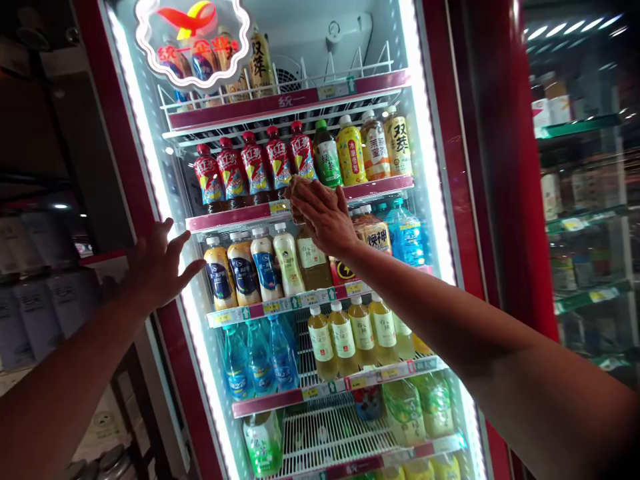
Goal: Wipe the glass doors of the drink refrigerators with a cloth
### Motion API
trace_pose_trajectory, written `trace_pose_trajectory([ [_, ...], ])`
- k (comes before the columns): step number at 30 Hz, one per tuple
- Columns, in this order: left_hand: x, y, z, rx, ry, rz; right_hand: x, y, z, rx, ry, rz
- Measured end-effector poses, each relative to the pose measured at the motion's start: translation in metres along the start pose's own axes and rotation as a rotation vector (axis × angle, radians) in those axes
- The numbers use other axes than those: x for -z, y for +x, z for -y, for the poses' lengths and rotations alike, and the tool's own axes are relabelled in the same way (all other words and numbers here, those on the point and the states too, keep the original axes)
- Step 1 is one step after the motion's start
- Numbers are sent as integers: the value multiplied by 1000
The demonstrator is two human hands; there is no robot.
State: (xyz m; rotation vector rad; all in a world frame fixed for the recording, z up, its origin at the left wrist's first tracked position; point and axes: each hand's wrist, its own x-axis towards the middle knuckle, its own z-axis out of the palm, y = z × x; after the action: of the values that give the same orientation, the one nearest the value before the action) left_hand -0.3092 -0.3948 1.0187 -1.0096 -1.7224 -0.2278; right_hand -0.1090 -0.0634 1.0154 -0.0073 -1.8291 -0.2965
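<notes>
My right hand (pixel 323 213) presses a crumpled brownish cloth (pixel 300 190) against the glass door of a lit drinks cooler, in front of the second shelf. Its fingers are together over the cloth. Behind the glass near it stand red bottles (pixel 255 163) and a green-capped bottle (pixel 327 157). My left hand (pixel 160 263) is at the cooler's left edge, beside the bright light strip, fingers spread and holding nothing. Whether it touches the door is not clear.
The cooler's red frame (pixel 463 160) surrounds shelves of bottles, with blue bottles (pixel 260 360) lower down. At the right is another glass-fronted cabinet with green-edged shelves (pixel 580 127). Pale packages (pixel 30 313) stand at the far left.
</notes>
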Motion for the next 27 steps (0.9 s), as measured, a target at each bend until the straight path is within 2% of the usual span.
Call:
trace_pose_trajectory([
  [4, -3, 21, -52, 35, -60, -122, -2, 0, 3, 7, 8, 29],
  [7, -9, 44, -92, -61, -88, -123, 4, -8, -12, 126, 1, 73],
  [9, -14, 58, -115, -151, -110, -101, 10, -13, -27, 156, -12, 63],
  [13, -26, 82, -151, -243, -149, -94, 18, -19, -43, 30, -27, -6],
  [17, -38, 97, -177, -224, -171, -106, 17, -22, -39, -26, -10, -30],
  [19, -43, 101, -188, -196, -172, -118, 18, -25, -41, 23, -13, -3],
  [22, -50, 102, -199, -157, -173, -141, 25, -30, -57, 104, -28, 37],
  [24, -54, 101, -203, -141, -174, -165, 29, -30, -70, 66, -29, 8],
  [27, -57, 100, -205, -132, -157, -181, 28, -27, -77, -75, -11, -93],
])
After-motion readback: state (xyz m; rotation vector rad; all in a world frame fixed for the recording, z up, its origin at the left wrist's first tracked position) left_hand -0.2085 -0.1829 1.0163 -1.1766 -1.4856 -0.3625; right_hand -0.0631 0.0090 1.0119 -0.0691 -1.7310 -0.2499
